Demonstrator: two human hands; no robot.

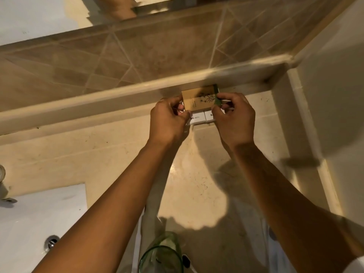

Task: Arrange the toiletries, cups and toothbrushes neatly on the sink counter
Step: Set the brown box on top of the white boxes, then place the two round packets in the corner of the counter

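- My left hand (169, 120) and right hand (234, 117) reach to the back of the worktop (98, 152), just under the ledge (137, 89) that runs along the tiled wall (137, 54).
- The fingers of both hands are narrow, pinched on the ends of a tan box (199, 99) with a green side and a leaf print; it stands between my hands, its top touching or nearly touching the ledge.
- My left fingers (182, 107) grip the box's left end, my right fingers (217, 106) its green right end.
- Just below the box, still between my hands, lie two white boxes (201, 117) side by side, each with dark letters; my thumbs cover their outer ends.
- I cannot tell whether the white boxes rest on the worktop or are held with the tan one.
- Near my left elbow, well away from the fingers, stands a green glass cup (161, 257).
- Left of my left forearm is the white sink (29, 223), with a metal fitting (51, 241) in it.
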